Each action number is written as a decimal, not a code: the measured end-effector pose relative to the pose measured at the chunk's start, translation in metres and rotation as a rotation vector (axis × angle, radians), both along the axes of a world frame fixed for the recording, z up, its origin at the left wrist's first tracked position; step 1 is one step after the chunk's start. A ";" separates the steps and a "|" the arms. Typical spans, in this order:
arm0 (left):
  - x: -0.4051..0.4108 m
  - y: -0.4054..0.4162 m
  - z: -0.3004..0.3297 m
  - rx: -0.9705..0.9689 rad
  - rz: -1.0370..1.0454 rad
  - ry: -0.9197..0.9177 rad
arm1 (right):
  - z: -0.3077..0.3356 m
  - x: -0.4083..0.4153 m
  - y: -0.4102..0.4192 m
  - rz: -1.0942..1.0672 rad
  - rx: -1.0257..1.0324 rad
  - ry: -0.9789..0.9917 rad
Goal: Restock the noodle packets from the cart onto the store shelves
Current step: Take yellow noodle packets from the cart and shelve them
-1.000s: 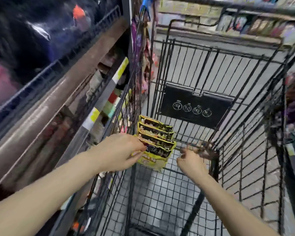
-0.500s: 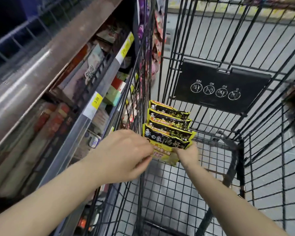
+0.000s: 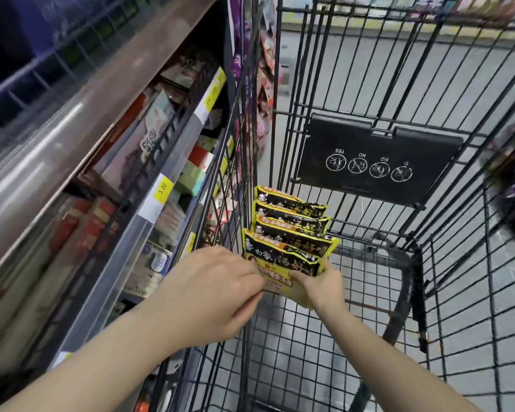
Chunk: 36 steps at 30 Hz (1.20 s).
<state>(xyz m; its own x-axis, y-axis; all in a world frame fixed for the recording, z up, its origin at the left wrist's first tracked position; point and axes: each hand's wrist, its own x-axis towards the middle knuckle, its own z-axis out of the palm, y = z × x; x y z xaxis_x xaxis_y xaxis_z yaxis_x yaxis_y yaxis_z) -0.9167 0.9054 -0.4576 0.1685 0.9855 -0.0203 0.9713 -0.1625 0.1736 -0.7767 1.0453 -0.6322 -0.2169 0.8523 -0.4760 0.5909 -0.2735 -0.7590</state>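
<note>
Store shelves (image 3: 149, 185) hard left of cart (image 3: 369, 292); both hands' grip closed on noodle packets (image 3: 289, 242) inside cart

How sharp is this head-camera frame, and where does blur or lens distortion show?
Head view: the noodle packets, left hand and right hand are fairly sharp; the upper shelf edge and top-right corner smear with motion blur; the cart wires bow from wide-angle distortion; a glare streak lies along that shelf edge.
</note>
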 end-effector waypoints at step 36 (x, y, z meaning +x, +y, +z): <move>0.008 0.127 -0.161 -0.402 1.176 -0.779 | 0.153 0.138 0.082 -0.103 0.243 0.166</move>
<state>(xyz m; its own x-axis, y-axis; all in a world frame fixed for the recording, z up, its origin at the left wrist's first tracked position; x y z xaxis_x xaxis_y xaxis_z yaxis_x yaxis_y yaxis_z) -0.9089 1.0320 -0.6188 -0.6139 0.5101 -0.6025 0.1488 0.8243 0.5463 -0.6383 1.1271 -0.4794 -0.1811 0.9584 -0.2208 0.4320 -0.1241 -0.8933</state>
